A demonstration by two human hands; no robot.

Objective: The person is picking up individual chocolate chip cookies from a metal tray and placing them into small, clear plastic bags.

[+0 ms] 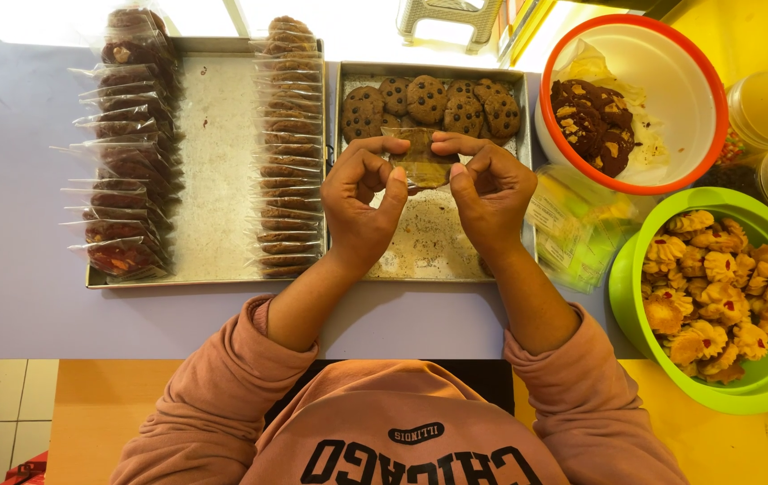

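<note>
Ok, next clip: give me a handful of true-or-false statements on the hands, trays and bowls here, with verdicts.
1. Both hands hold one small clear bag between them. True: the left hand and right hand pinch it from either side.
2. The bag is held over the left tray. False: it is over the right tray, near the loose chocolate-chip cookies.
3. The left tray carries two rows of bagged cookies. True.
4. The green bowl holds dark cookies. False: the green bowl holds pale yellow cookies with red centres; the dark ones are in the orange-rimmed bowl.
5. The right tray is full. False: cookies fill only its far end.
</note>
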